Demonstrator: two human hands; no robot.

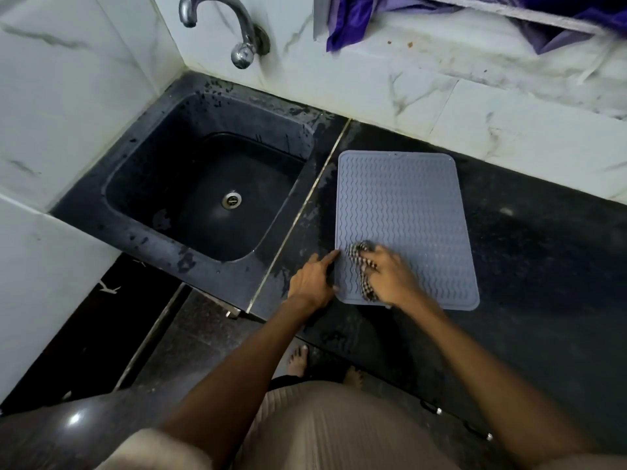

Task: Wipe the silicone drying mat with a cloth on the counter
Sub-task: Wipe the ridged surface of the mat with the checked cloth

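Observation:
A grey-blue silicone drying mat (403,212) with wavy ridges lies flat on the black counter (543,259), just right of the sink. My right hand (390,278) presses a crumpled black-and-white checked cloth (364,266) onto the mat's near left corner, fingers curled over the cloth. My left hand (314,281) rests at the mat's left edge, index finger stretched along it and thumb touching the near corner, holding the mat down.
A black sink (203,195) with a steel drain sits to the left, under a chrome tap (237,32). White marble tiles back the counter. Purple fabric (356,15) hangs from a ledge above. My bare feet show below the counter's front edge.

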